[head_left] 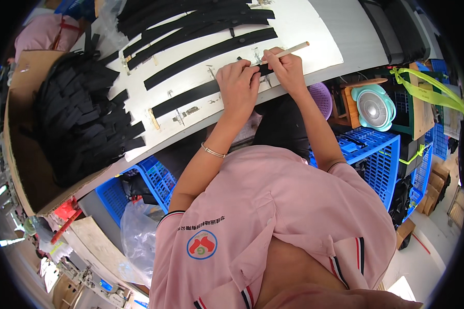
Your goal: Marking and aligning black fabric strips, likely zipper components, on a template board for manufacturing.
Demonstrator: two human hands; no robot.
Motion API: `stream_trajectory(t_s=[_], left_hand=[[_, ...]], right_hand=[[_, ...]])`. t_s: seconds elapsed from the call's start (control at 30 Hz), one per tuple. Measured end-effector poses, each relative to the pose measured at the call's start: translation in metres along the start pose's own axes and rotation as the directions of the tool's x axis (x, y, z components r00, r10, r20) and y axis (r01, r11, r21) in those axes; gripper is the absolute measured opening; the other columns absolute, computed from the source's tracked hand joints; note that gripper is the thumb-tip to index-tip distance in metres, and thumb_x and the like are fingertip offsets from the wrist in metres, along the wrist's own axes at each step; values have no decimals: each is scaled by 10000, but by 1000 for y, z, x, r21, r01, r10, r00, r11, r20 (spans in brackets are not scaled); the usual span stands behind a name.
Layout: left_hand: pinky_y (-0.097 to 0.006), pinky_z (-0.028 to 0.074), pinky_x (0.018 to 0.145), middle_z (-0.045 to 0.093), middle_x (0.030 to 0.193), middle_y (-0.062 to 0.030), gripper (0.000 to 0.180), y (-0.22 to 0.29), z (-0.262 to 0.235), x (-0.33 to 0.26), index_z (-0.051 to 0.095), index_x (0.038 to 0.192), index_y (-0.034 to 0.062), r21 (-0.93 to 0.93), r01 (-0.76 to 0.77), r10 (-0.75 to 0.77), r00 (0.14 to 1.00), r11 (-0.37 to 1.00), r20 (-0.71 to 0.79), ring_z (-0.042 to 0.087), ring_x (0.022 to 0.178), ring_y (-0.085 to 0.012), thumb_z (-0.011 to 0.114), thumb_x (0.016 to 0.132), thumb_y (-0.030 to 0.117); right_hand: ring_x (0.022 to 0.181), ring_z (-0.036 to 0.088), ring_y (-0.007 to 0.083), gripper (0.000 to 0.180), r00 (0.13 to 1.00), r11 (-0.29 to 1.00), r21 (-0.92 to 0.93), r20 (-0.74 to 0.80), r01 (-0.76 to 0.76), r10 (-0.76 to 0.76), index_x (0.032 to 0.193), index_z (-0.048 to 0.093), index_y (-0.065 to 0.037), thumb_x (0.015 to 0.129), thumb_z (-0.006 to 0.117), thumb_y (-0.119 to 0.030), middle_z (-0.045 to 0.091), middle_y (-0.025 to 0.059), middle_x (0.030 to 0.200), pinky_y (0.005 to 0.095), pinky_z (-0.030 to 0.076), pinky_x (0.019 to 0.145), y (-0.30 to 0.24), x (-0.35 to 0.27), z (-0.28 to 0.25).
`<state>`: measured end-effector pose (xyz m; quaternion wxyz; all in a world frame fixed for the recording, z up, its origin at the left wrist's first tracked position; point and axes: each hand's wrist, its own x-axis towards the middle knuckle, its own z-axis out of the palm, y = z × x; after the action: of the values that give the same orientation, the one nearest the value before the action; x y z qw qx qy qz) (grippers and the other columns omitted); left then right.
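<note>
A black fabric strip (188, 99) lies along the near edge of a white board (314, 38). My left hand (238, 86) is closed, its bent fingertips and thumb pressed on this strip toward its right end. Right beside it, my right hand (288, 71) grips a pale, pencil-like stick (297, 48) that slants up to the right. The stick's lower tip is hidden by the fingers, close to the strip. Beyond my hands, another black strip (211, 56) lies roughly parallel, with several more overlapping farther back. Bits of tape mark the board.
At the left, a cardboard box (23, 129) holds a heap of black strips (82, 113). Under the table's right side are a blue plastic crate (368, 149), a turquoise fan (375, 108) and a purple basket (320, 100). Another blue crate (157, 177) stands lower left.
</note>
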<state>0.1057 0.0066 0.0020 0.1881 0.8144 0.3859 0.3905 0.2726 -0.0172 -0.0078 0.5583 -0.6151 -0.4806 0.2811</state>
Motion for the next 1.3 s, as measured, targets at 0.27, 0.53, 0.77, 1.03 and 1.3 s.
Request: stream_trajectory(t_s=[0.27,0.53,0.77,1.03,1.3], left_hand=[[-395,398,962,678,1065,-10,127,1,3,-1,762,935,106,31,-16,17,1000,999,-22,597,1039,-235,780,811,126],[-398,398,961,677,1069,-14,132,1,2,-2,758,947,104,27,-16,17,999,1000,-32,597,1040,-237,775,818,127],[-457,386,1013,654,1166,-67,216,1,-4,-6,748,1050,102,-18,-5,5,1000,1000,1,572,1115,-289,732,835,90],[-735,69,1158,398,1533,-259,477,-26,-5,7,582,1365,49,77,106,-109,994,991,30,313,1481,-411,665,895,46],[-666,136,1207,418,1520,-282,481,-78,-13,56,579,1350,26,-165,175,-178,984,971,-2,334,1478,-430,719,902,128]], right_hand=[[605,553,54,247,998,998,-18,-27,55,-55,862,729,-4,990,660,-204,631,13,634,257,441,551,-7,-3,1],[602,560,64,253,996,996,-86,85,24,-16,813,719,-1,981,651,-178,638,16,645,252,439,555,-11,-6,-7],[616,637,99,263,991,987,-151,132,46,-26,804,706,21,972,632,-167,682,52,660,276,485,578,-7,-5,-11],[603,495,37,288,992,996,87,-121,-24,35,823,725,-24,1016,642,-220,646,2,699,200,365,552,-5,-8,-8],[621,511,32,237,992,995,86,-112,-52,62,874,742,-8,1021,641,-164,662,10,727,192,398,570,-2,-6,-9]])
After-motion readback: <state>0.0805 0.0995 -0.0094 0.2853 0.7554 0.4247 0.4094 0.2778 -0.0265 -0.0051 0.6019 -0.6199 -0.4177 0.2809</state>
